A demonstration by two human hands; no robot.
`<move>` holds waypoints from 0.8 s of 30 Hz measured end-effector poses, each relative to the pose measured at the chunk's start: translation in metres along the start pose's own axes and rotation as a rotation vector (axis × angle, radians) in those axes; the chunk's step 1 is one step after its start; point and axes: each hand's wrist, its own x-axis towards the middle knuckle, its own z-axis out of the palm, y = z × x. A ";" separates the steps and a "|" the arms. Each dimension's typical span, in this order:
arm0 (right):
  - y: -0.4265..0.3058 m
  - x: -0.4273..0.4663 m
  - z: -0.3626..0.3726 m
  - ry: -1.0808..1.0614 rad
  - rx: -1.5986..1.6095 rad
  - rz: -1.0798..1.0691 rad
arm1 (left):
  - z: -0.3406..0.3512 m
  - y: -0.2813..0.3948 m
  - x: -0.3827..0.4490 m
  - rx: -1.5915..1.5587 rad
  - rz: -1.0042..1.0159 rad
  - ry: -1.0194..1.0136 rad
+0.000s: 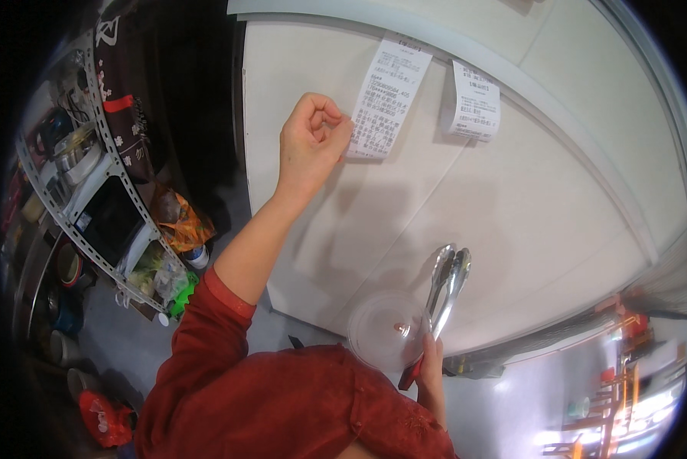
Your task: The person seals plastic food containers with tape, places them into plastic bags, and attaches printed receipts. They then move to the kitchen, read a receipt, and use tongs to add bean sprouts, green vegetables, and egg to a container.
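My left hand (313, 137) is raised against a pale upright panel (389, 229). Its thumb and fingertips pinch the left edge of a long printed paper slip (390, 97), which bears writing and hangs from the ledge above. To the right hangs a second paper slip (474, 103), its lower end curling outward. Low in front of my body, my right hand (432, 358) grips metal tongs (449, 287) whose tips point up and whose handle is partly red. The same hand holds a round clear plastic bowl (381, 330), with a small reddish piece visible in it.
On the left stands a white slotted metal shelving rack (122, 172) with pots and bags on it. An orange plastic bag (180, 221) and a red plastic bag (103, 419) are near the floor. Wooden furniture (607, 401) shows at lower right.
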 end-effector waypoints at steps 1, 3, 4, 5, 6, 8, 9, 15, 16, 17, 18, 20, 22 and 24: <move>0.000 0.000 0.000 0.010 -0.003 0.017 | 0.000 0.000 0.000 -0.003 0.001 0.000; 0.000 -0.001 0.001 0.009 -0.001 -0.001 | 0.000 0.000 0.000 0.009 0.000 0.003; 0.000 0.000 0.001 0.009 -0.003 0.019 | 0.000 -0.001 0.001 0.009 0.014 0.001; 0.000 0.000 0.002 0.014 0.003 0.017 | 0.000 0.000 0.001 0.015 0.019 0.001; 0.000 0.000 0.002 0.004 0.013 -0.003 | 0.000 -0.001 0.001 0.023 0.021 0.006; 0.000 0.000 0.002 0.016 0.002 0.018 | 0.000 0.000 0.000 0.019 0.020 0.009; 0.000 0.000 0.002 0.008 0.001 0.001 | 0.000 0.000 0.000 0.019 0.018 0.011; 0.000 -0.002 0.002 -0.013 -0.017 -0.031 | -0.001 0.001 0.000 0.045 0.011 0.013; -0.001 -0.002 0.003 -0.004 -0.017 -0.006 | -0.001 0.001 0.000 0.033 0.021 0.006; -0.001 -0.002 0.004 0.001 -0.011 -0.003 | 0.000 0.002 0.000 0.026 0.020 0.005; -0.001 -0.003 0.004 -0.004 -0.004 -0.016 | 0.000 0.002 0.000 0.021 0.016 0.005; -0.001 -0.003 0.004 0.008 -0.008 0.002 | 0.000 0.002 0.000 0.019 0.013 0.004; -0.001 -0.004 0.005 0.007 -0.010 0.005 | 0.000 0.003 -0.001 0.024 0.010 0.005; -0.001 -0.005 0.005 0.005 -0.004 -0.012 | 0.000 0.002 -0.001 0.033 0.020 0.004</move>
